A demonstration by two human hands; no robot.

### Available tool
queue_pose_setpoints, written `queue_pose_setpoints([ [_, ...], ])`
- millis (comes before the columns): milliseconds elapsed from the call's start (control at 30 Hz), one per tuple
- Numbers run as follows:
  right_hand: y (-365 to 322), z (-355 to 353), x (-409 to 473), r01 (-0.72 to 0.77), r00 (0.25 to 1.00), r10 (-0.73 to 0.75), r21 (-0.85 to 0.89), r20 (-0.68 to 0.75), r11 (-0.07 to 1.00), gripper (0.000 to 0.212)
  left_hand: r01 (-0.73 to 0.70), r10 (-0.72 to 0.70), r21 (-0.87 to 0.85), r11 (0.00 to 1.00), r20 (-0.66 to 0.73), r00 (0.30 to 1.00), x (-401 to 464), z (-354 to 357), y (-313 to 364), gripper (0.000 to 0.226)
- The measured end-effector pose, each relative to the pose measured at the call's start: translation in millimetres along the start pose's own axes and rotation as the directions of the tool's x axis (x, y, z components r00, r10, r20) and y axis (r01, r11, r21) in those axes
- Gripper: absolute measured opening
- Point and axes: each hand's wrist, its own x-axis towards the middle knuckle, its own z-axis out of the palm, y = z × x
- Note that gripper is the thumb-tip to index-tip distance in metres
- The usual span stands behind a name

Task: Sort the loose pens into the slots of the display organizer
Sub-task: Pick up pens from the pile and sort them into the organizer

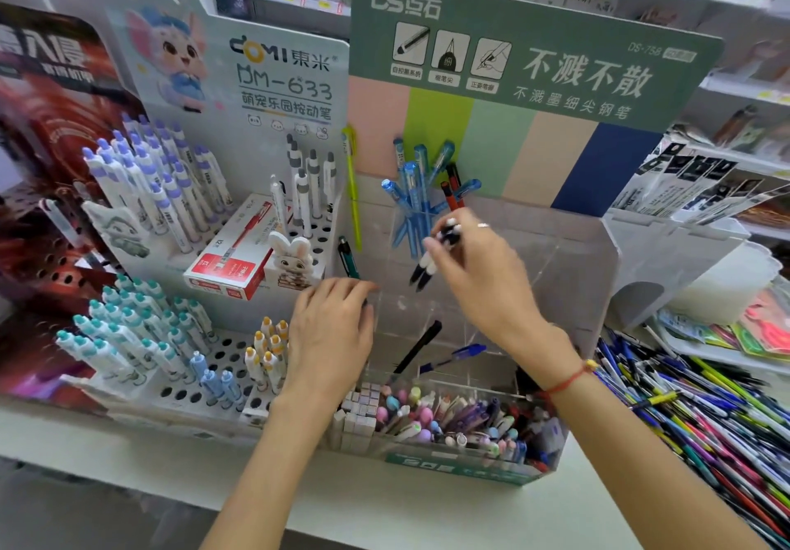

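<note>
The right hand (474, 267) pinches two black-and-white pens (434, 256) between thumb and fingertips, holding them tilted with their dark ends pointing down and left. The pens hang above the upper rows of the clear organizer (555, 275), just in front of a slot that already holds a cluster of blue pens (412, 198) and two orange-red ones. The left hand (329, 335) rests with its fingers bent over the organizer's left wall; it appears to steady the unit, but whether the fingers hold anything cannot be told.

Handling notes, as judgement: the pens look light, rigid and smooth-barrelled. Held two at a time, they can splay or slide against each other. Take hold near mid-barrel, align both tips, then lower them tip first into one slot. The organizer walls look like thin clear plastic and may shift if pushed.

Lower in the organizer, a black pen (417, 350) and a dark blue pen (455, 357) lie slanted in otherwise bare slots. The front trough (470, 421) holds mixed pastel pens and erasers. The loose pens (701, 412) lie heaped on the table to the right of the right forearm, well apart from both hands. A white perforated rack (188, 382) of capped pens stands to the left, beside the left hand.
</note>
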Motion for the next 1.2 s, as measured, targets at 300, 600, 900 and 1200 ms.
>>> queue_pose_setpoints([
  [300, -6.1, 34.6, 9.1, 0.023, 0.954, 0.054, -0.248, 0.297, 0.968, 0.043, -0.044, 0.043, 0.019, 0.999, 0.018, 0.999, -2.7, 0.2, -6.3, 0.032],
  [600, 31.6, -23.7, -81.6, -0.207, 0.962, 0.209, -0.028, 0.174, 0.978, 0.026, -0.064, 0.061, -0.269, 0.961, -0.022, 0.998, -22.4, -1.3, 16.3, 0.033],
  [900, 150.9, -87.5, -226.0, -0.596, 0.782, 0.616, -0.168, 0.100, 0.785, 0.011, -0.342, 0.492, -0.490, 0.801, 0.214, 0.844, -57.3, 50.3, 154.8, 0.024],
  [1200, 296.9, -117.9, -329.3, -0.702, 0.513, 0.834, -0.459, 0.205, 0.545, 0.059, -0.271, 0.518, -0.468, 0.841, 0.550, 0.656, -87.9, 198.2, 270.8, 0.040],
])
